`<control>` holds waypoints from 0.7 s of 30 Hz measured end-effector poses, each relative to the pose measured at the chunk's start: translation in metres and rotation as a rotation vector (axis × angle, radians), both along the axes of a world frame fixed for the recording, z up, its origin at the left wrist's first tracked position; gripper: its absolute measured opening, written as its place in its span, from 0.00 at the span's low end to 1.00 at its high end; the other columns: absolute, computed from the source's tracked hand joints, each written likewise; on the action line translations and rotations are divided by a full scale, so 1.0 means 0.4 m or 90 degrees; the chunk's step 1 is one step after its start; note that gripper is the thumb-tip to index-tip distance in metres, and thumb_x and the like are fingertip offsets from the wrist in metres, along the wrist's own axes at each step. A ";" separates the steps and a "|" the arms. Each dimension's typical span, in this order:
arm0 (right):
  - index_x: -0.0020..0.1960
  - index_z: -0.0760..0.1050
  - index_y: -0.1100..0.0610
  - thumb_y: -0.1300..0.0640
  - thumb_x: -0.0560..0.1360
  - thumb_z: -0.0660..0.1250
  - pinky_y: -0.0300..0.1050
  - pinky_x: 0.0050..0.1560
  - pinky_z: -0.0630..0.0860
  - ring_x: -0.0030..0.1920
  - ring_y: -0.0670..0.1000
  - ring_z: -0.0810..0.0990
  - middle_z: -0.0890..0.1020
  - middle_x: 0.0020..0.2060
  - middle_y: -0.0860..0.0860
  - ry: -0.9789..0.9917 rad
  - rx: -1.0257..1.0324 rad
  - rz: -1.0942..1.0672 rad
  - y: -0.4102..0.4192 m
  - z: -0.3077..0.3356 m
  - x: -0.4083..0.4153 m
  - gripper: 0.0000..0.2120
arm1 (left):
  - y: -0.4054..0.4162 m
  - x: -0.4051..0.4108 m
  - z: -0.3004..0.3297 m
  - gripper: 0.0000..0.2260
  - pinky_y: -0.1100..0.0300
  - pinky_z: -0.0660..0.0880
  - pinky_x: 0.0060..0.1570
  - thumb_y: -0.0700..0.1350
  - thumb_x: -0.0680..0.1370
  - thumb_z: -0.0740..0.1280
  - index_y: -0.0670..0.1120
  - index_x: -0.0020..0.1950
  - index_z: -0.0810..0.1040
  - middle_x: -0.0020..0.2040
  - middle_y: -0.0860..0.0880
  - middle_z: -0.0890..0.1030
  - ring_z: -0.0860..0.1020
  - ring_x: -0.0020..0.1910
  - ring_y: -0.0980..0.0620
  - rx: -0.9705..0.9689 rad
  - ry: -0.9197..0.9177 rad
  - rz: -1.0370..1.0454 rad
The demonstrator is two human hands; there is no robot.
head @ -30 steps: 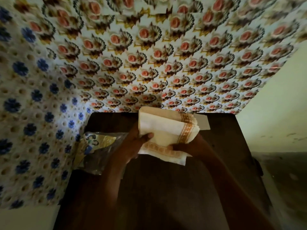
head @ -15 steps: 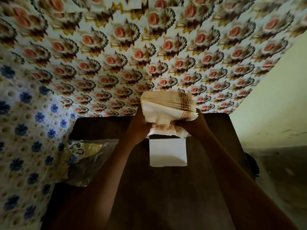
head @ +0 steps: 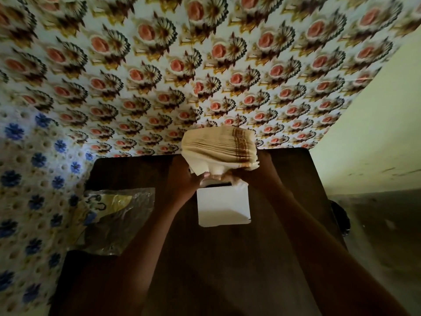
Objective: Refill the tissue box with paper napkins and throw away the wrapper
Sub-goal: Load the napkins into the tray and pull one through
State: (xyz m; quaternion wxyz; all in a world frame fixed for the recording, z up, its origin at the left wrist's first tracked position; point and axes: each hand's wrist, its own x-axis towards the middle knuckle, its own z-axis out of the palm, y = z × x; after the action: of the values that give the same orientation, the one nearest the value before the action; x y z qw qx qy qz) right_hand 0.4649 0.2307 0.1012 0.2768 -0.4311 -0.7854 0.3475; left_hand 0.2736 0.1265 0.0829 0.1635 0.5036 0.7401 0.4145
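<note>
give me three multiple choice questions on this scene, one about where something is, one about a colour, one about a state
1. Where does the plastic wrapper lie?
A. on the table's left side
B. inside the tissue box
C. in the right hand

2. What colour is the tissue box?
A. red
B. white
C. black

3. What state is the napkin stack in?
A. lying flat on the table
B. fully inside the box
C. held by both hands above the box

Answers:
1. A: the wrapper rests on the dark table, left of the box and of the left hand.
2. B: the box's near wall is plainly white against the dark wood.
3. C: the left hand and the right hand grip the stack from either side over the box's open top, and most of the stack stands clear above it.
</note>
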 end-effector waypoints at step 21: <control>0.66 0.73 0.64 0.58 0.80 0.65 0.61 0.74 0.58 0.72 0.63 0.68 0.76 0.65 0.63 -0.336 0.051 0.126 0.036 -0.044 0.016 0.17 | 0.005 -0.002 0.008 0.33 0.63 0.70 0.52 0.40 0.70 0.79 0.45 0.72 0.71 0.67 0.46 0.76 0.74 0.63 0.53 -0.123 -0.043 -0.006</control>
State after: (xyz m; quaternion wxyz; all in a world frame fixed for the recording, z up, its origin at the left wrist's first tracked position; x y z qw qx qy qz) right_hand 0.4714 0.2453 0.0836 0.0446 -0.4167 -0.8815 0.2175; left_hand 0.2729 0.1284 0.0861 0.2385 0.4747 0.7682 0.3573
